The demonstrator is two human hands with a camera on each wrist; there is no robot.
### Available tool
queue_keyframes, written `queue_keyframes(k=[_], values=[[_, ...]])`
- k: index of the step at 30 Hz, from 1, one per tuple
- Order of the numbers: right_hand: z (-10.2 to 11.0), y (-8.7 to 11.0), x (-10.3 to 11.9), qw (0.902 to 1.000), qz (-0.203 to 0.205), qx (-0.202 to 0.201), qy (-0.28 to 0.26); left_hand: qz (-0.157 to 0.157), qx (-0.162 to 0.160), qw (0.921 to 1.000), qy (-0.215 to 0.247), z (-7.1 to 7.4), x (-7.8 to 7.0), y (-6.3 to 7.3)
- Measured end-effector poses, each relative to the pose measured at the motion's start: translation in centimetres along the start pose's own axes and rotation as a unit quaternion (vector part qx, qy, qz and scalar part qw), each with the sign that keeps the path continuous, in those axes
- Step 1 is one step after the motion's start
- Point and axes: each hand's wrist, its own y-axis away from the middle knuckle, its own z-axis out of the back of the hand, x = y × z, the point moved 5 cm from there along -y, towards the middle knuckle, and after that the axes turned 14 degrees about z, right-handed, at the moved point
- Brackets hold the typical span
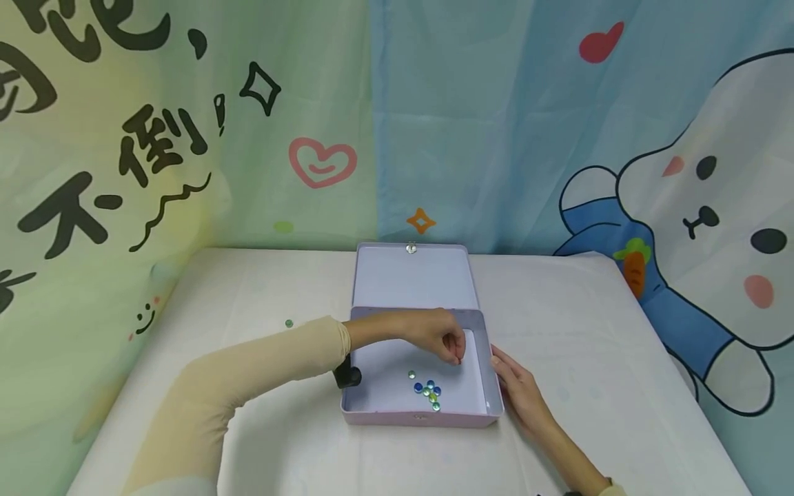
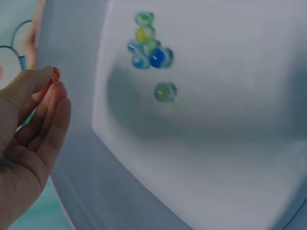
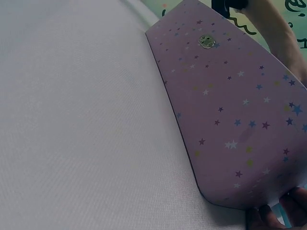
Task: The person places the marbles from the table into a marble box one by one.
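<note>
Watching remotely, I see the left hand (image 1: pixel 436 334), fingertips together (holding anything? can't tell), above the star-printed box (image 1: pixel 422 419) of glass marbles (image 1: pixel 426 392); the right hand (image 1: pixel 524 398), fingers extended, touches its side.

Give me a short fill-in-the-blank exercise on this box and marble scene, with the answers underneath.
1. While the left hand is over the box, the right hand touches its ____ side.
2. One marble lies outside, to the ____ of the box.
3. The box's outer wall is printed with small ____.

Missing words: right; left; stars.

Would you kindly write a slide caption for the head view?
Left hand over an open lilac hinged box containing glass marbles; right hand against its side.
</note>
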Motion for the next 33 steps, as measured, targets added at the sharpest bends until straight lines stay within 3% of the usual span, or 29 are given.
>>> queue_keyframes(k=[7, 15, 20, 33], values=[[0.0, 0.0, -0.2, 1.0, 0.004, -0.001, -0.001, 0.023, 0.008, 0.9977, -0.063, -0.8, 0.9, -1.4], [0.1, -0.1, -0.1, 1.0, 0.004, -0.002, 0.002, 0.043, 0.018, 0.9961, -0.076, -2.1, 1.6, -2.2], [0.0, 0.0, -0.2, 1.0, -0.001, 0.001, 0.009, 0.075, 0.026, 0.9937, -0.079, -2.9, 2.3, -2.0], [0.0, -0.1, -0.4, 1.0, 0.0, -0.001, 0.005, 0.094, 0.039, 0.9917, -0.079, -3.0, 2.5, -2.1]])
